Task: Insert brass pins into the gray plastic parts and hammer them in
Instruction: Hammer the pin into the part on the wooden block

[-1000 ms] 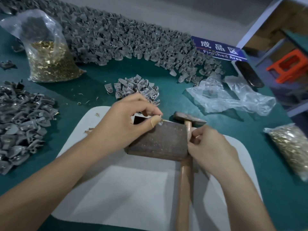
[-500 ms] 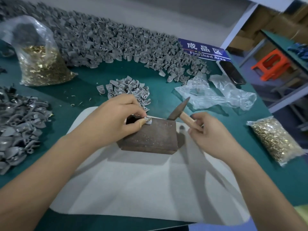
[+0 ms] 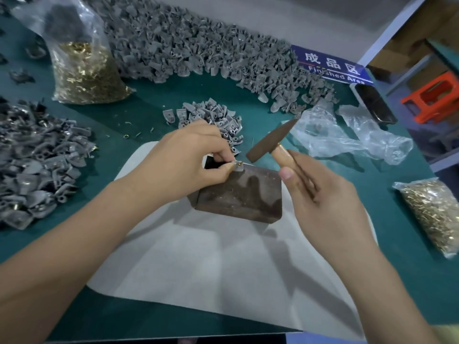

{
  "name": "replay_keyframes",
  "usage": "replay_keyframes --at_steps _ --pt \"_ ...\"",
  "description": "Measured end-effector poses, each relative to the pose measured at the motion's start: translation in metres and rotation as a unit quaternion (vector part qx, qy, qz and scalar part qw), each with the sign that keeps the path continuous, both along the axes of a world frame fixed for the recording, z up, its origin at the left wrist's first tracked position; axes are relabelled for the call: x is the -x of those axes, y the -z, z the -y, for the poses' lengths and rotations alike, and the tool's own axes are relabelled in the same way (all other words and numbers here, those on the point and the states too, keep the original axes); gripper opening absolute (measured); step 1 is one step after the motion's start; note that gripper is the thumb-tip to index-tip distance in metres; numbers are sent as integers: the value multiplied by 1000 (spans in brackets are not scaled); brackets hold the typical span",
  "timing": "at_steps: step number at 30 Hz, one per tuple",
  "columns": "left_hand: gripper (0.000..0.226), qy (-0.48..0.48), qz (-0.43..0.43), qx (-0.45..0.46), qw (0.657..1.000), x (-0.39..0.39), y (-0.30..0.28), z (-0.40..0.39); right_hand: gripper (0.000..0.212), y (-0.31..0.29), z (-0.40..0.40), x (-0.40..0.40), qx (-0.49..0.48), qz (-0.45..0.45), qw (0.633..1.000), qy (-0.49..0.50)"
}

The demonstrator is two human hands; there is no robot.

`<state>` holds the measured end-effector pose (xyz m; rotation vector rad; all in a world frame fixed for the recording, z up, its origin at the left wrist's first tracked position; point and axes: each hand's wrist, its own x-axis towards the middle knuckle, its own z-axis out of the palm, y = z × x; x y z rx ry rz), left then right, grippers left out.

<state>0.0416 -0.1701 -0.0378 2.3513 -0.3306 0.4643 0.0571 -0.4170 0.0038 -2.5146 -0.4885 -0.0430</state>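
Observation:
My left hand pinches a small gray plastic part with a brass pin standing in it, held on the top far edge of a rusty metal block. My right hand grips the wooden handle of a small hammer, whose dark head is raised just above and right of the pin. A small heap of gray parts lies beyond my left hand. A bag of brass pins stands at the far left.
The block sits on a white mat on the green table. A long ridge of gray parts runs along the back, another pile at left. Crumpled plastic bag, second pin bag, phone and blue sign at right.
My right hand took the hammer off the mat and lifted it; its head now hovers over the block. My left hand keeps the part and pin on the block's edge.

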Motion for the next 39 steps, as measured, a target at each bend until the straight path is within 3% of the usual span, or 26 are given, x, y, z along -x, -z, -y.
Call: replay_keyframes --at_steps 9,14,24,28,32,36,39 --pt "4 -17 2 -7 1000 1 2 2 27 11 -3 5 -46 -22 999 -7" --pt "3 -19 -1 -11 1000 0 0 2 26 11 -5 9 -73 29 997 16" --pt "5 -26 2 -65 998 0 -3 -3 26 7 -6 15 -7 36 999 22" --pt "6 -29 0 -70 997 0 -3 -5 25 5 -7 16 -68 56 995 52" --pt "10 -27 0 -71 997 -1 -3 -4 22 5 -7 16 8 34 999 18" --pt "12 -26 6 -70 997 -1 -1 -5 29 6 -7 18 -65 48 996 50" --pt "10 -28 9 -75 997 -2 -1 -5 27 3 -8 18 3 21 1000 16"
